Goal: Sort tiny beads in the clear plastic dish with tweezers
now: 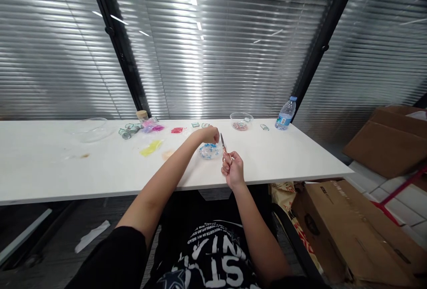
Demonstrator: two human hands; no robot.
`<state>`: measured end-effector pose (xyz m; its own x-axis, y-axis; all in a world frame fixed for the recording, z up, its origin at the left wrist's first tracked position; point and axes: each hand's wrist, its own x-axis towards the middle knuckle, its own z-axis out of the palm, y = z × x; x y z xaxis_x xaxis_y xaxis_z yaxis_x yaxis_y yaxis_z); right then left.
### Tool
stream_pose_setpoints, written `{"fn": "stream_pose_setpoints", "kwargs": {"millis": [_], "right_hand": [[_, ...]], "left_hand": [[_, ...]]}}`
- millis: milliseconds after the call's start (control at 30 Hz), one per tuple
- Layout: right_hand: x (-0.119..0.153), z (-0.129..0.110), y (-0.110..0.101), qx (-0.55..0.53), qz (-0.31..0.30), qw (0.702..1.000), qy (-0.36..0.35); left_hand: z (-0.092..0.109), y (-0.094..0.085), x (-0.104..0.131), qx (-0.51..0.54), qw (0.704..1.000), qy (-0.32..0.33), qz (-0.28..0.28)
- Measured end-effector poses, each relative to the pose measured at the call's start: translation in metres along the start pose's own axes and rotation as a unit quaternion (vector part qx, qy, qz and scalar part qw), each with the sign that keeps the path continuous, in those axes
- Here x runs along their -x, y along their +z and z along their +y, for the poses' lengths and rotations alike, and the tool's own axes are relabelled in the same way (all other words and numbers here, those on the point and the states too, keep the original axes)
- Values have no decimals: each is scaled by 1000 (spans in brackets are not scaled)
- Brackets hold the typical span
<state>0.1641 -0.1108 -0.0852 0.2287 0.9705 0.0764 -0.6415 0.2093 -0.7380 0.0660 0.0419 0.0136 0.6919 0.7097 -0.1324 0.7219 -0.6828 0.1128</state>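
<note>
My right hand (234, 168) is closed round the handles of a pair of scissors (223, 142), blades pointing up and away from me. Close to the blades, on their left, my left hand (211, 135) is bent at the wrist with its fingers pressed together. Whatever those fingers pinch is too small or too hidden to make out. Just beneath the left hand, a shallow clear dish (209, 152) with blue and whitish beads rests on the white table.
Farther back stand a clear bowl (241, 117) with reddish beads and a water bottle (284, 114). Leftward lie a red packet (177, 130), a yellow packet (151, 148), pink-purple bags (152, 125), small rolls (125, 133) and a clear dish (91, 129). Cardboard boxes (360, 231) are at right.
</note>
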Motion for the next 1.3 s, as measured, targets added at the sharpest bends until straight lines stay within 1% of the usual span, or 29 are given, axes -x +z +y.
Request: {"fn": "stream_pose_setpoints", "kwargs": {"millis": [133, 233, 433, 633, 833, 933, 1033, 1167, 1300], "right_hand": [[1, -1, 3, 3, 2, 1000, 1], [1, -2, 4, 0, 3, 1000, 0], [1, -1, 2, 6, 0, 1000, -2], [1, -1, 2, 26, -2, 1000, -8], [2, -2, 3, 25, -4, 1000, -6], [1, -2, 3, 16, 0, 1000, -3], [2, -2, 4, 13, 2, 1000, -2], [2, -3, 5, 15, 4, 1000, -3], [2, -3, 5, 8, 6, 1000, 2]], "left_hand": [[3, 12, -11, -28, 999, -18, -30], [2, 17, -13, -33, 998, -30, -34], [0, 22, -14, -19, 999, -39, 1], [4, 24, -15, 7, 999, -43, 26], [7, 29, -22, 29, 998, -53, 28], [8, 27, -22, 46, 997, -52, 27], [6, 19, -14, 76, 995, -33, 47], [-3, 9, 10, 139, 984, 16, 108], [-14, 10, 35, 218, 961, 39, 167]]}}
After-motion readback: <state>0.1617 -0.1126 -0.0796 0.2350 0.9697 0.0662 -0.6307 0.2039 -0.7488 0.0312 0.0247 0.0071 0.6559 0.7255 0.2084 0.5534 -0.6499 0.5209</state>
